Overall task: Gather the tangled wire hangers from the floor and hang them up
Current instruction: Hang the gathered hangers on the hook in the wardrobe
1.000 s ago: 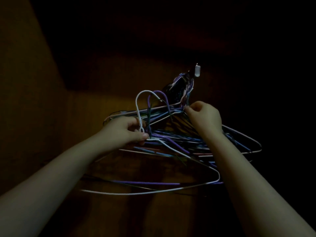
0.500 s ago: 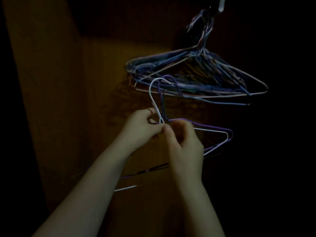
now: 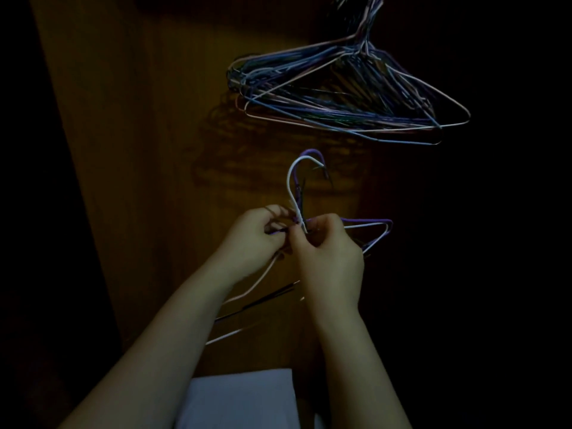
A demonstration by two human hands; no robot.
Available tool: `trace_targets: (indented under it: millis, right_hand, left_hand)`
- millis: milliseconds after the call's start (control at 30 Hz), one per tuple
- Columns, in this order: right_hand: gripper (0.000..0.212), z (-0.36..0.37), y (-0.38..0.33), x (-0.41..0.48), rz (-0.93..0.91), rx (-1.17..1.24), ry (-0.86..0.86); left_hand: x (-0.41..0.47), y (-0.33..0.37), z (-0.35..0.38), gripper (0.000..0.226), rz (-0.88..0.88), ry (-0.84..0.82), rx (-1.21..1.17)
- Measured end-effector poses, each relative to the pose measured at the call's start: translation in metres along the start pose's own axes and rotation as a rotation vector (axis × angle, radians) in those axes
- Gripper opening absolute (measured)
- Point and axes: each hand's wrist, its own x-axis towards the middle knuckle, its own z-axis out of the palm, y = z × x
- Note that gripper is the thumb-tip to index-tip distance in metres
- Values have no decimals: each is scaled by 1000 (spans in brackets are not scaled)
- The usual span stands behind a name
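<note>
Both hands hold a small cluster of wire hangers (image 3: 368,226) in front of me, a white one and a purple one among them, their hooks (image 3: 305,164) pointing up. My left hand (image 3: 258,236) grips the wires just left of the necks. My right hand (image 3: 328,252) pinches the necks from the right. A thick bunch of hung hangers (image 3: 343,97), blue, purple and pink, dangles above at the upper right, its hooks running out of the top of the frame. The scene is very dark.
A brown wooden panel (image 3: 148,150) stands behind and to the left of the hangers. A pale flat surface (image 3: 241,397) lies at the bottom centre below my forearms. The right side is black.
My right hand left the hung bunch and joined my left on the held hangers. The held hangers came down and away from the bunch, which now sits higher in view.
</note>
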Motion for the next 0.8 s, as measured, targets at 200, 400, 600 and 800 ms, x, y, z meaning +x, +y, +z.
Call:
trace_targets:
  millis: [200, 400, 600, 800]
  right_hand:
    - [24, -4, 6, -5, -39, 43, 34]
    - [22, -9, 11, 0, -73, 15, 14]
    - [18, -11, 18, 6, -62, 48, 52]
    - [21, -9, 21, 5, -68, 93, 76]
  left_hand:
    - [-6, 6, 3, 24, -5, 22, -13]
    - [6, -3, 5, 33, -20, 132, 85]
    - [18, -8, 7, 23, -39, 231, 94]
    - [28, -13, 7, 24, 7, 358, 173]
